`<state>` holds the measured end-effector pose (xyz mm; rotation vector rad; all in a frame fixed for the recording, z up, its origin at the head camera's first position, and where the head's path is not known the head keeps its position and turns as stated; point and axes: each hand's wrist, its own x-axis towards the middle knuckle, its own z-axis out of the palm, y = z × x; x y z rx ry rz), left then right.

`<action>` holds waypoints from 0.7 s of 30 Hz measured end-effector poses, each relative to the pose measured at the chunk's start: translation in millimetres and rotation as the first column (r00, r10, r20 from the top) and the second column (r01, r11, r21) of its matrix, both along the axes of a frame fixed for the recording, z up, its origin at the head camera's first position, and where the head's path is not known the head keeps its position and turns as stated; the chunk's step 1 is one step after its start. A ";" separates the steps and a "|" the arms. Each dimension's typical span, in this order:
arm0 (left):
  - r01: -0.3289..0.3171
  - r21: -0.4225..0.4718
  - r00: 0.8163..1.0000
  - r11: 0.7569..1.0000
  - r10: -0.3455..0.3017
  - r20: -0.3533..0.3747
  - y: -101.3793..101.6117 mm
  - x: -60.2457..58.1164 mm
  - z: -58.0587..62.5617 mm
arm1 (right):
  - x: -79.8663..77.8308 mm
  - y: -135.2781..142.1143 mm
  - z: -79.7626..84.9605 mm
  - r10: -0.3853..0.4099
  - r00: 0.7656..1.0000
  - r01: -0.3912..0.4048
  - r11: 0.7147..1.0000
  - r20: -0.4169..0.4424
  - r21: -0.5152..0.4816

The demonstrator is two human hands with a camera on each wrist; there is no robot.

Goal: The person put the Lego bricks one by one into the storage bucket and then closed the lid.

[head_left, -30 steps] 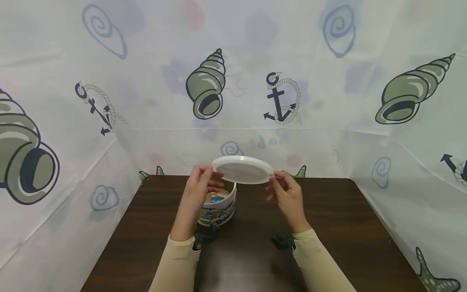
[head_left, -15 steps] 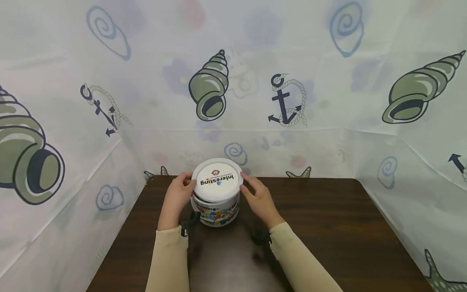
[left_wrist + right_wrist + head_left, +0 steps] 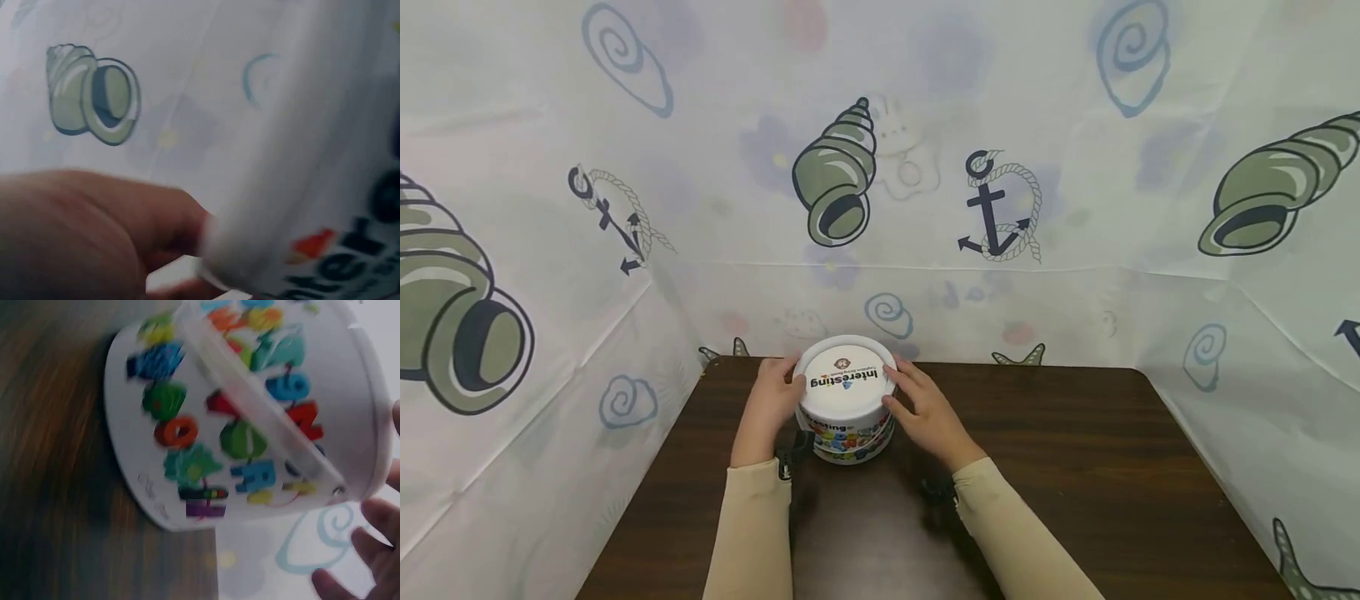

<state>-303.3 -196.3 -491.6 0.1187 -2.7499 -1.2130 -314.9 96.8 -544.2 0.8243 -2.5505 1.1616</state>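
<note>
A round white lid (image 3: 844,402) printed "Interesting" sits on top of a white tub (image 3: 850,440) with colourful pictures on its side. My left hand (image 3: 767,407) grips the lid's left rim, its thumb at the near side. On the opposite rim are the thumb and fingers of my right hand (image 3: 934,418), with fingertips over the lid's edge. In the left wrist view the white rim (image 3: 281,162) rises close beside the hand. The right wrist view shows the tub's printed wall (image 3: 181,412), a white strap handle (image 3: 262,403) across it, and several lower fingers hanging loose. The tub's contents are hidden.
The tub stands toward the back of a dark brown wooden table (image 3: 1045,467). A white cloth backdrop (image 3: 925,217) with shells and anchors surrounds the table at the back and both sides.
Both hands have brought the lid from above and right of the open tub onto its top. Over the last half second the lid has dropped lower and sits flatter on the tub.
</note>
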 end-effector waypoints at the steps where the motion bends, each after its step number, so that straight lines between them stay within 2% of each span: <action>1: 0.015 -0.016 1.000 1.000 -0.015 0.010 -0.5 -0.9 -1.8 | 0.7 0.3 0.4 -0.003 1.000 0.003 1.000 0.002 0.028; 4: 0.034 -0.041 0.999 0.999 -0.032 0.043 0.3 -1.9 -6.9 | 1.2 0.4 4.5 0.000 1.000 0.001 0.998 -0.002 0.065; 7: 0.019 -0.064 0.998 0.998 -0.015 0.054 4.8 -1.9 -10.8 | -0.8 -0.9 9.3 -0.005 1.000 0.005 0.994 0.001 0.108; 14: -0.010 -0.088 1.000 0.996 0.010 0.008 11.4 -2.6 -17.2 | -5.4 -10.8 10.9 -0.050 0.997 0.034 0.970 0.059 0.239; 21: -0.005 -0.082 1.000 0.997 0.006 0.011 4.7 -1.1 -30.7 | -4.7 -19.8 6.9 -0.084 0.994 0.061 0.964 0.076 0.260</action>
